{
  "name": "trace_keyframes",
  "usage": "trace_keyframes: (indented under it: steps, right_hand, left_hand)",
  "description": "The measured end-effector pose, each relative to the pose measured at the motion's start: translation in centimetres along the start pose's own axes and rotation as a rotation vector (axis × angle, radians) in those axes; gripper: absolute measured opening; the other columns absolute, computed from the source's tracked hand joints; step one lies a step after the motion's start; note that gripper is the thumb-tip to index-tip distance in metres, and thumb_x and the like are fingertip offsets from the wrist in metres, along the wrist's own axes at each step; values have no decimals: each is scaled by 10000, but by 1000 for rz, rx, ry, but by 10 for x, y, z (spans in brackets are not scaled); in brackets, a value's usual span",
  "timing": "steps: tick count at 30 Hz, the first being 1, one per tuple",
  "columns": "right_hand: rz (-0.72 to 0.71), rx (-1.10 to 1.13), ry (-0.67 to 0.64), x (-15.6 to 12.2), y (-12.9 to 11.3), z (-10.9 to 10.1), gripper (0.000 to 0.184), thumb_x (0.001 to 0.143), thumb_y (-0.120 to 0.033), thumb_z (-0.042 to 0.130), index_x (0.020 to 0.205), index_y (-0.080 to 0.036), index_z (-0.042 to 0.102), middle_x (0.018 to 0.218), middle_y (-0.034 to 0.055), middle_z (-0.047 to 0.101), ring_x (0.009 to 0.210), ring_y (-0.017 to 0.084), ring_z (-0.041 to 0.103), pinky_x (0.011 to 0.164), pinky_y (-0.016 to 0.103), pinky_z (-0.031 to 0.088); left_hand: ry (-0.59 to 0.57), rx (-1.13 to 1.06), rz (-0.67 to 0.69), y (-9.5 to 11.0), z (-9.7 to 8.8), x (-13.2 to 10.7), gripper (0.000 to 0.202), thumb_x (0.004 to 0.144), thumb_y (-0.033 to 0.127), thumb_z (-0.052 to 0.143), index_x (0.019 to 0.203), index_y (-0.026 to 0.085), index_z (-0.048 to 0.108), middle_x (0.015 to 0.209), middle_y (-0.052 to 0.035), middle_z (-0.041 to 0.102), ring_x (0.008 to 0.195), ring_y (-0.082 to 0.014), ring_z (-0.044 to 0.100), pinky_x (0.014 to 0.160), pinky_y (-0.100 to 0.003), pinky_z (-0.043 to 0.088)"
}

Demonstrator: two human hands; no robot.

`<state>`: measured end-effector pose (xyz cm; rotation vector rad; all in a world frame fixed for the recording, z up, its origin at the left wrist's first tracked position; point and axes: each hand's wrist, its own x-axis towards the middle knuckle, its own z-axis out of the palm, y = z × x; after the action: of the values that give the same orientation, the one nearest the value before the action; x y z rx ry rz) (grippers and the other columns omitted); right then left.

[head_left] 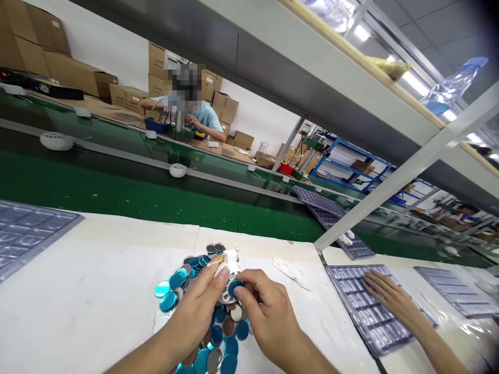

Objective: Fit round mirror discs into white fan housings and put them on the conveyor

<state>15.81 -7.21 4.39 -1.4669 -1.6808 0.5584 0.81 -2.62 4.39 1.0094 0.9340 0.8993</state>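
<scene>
My left hand is closed around a white plastic part with a round, slotted face. Between the thumb and fingers of my right hand is a blue round disc, held against that face; whether it sits in the part I cannot tell. Under and around both hands, loose blue and silvery discs lie heaped on the white worktop. To the right of my right hand lies a flat white piece.
Another person's hand rests on a clear plastic tray at right. Behind the worktop runs a green conveyor belt carrying white round parts. A slanted shelf post rises at right. Across the belt sits a co-worker.
</scene>
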Motion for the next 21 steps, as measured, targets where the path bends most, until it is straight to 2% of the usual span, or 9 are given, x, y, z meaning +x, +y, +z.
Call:
trace_keyframes:
  steps: [2,4,7,9,11,13,15,18,21]
  right_hand:
    - [174,81,-2,1,0,-2,201,897,-225,579,1095,-258,563,596,-76,531,557,132,574,549,221,462]
    - [301,246,27,1,0,-2,336,851,-310,675,1146,-270,521,639,-87,486,539,118,543,516,211,443]
    - [302,637,-94,-2,0,6,582,808,-515,698,1270,-267,444,828,-31,566,510,98,560,489,221,458]
    - [278,848,-186,-5,-2,17,678,810,-610,642,1326,-231,417,791,-11,601,447,83,540,460,211,453]
    - [293,948,-148,-9,-4,29,703,790,-630,642,1311,-197,455,690,-19,598,419,78,511,439,192,441]
    - [298,983,-37,-13,-6,39,697,740,-633,679,1260,-201,507,670,-20,593,423,81,495,418,187,437]
    - [295,972,-1,-15,-7,43,705,693,-645,710,1225,-217,537,684,-11,597,436,96,491,398,197,432]
    - [271,919,-12,-17,-9,42,751,662,-714,685,1223,-234,548,722,12,613,476,142,531,398,240,458]
    - [218,778,-46,-19,-7,36,794,697,-798,573,1265,-245,540,853,65,662,669,236,648,524,320,548]
  left_hand:
    - [-49,37,-32,-1,-4,0,559,839,552,604,1318,266,566,1161,-67,690,1104,-268,599,834,-287,495]
    - [-180,3,-67,-4,-8,1,681,842,567,591,1420,255,413,947,-48,712,883,-237,653,780,-309,509]
    - [-371,-106,-110,-12,-11,-1,776,835,599,580,1439,217,276,757,-9,669,631,-186,615,629,-297,506]
    - [-378,-148,-101,-18,-11,-4,793,808,621,602,1402,199,289,714,3,637,547,-147,559,531,-255,463]
    - [-340,-165,-89,-23,-10,-7,799,784,634,621,1378,200,308,704,9,617,501,-120,508,471,-230,414]
    - [-323,-174,-97,-25,-10,-10,812,765,631,641,1379,204,322,749,-11,630,512,-126,513,462,-235,399]
    - [-333,-178,-136,-23,-12,-12,835,746,635,656,1391,208,341,786,-34,646,538,-144,531,465,-245,390]
    - [-347,-175,-167,-17,-14,-17,890,683,655,703,1392,218,388,745,-29,640,550,-152,528,478,-242,392]
    - [-305,-160,-163,-13,-12,-19,924,587,601,804,1359,242,446,659,2,619,523,-143,520,474,-224,400]
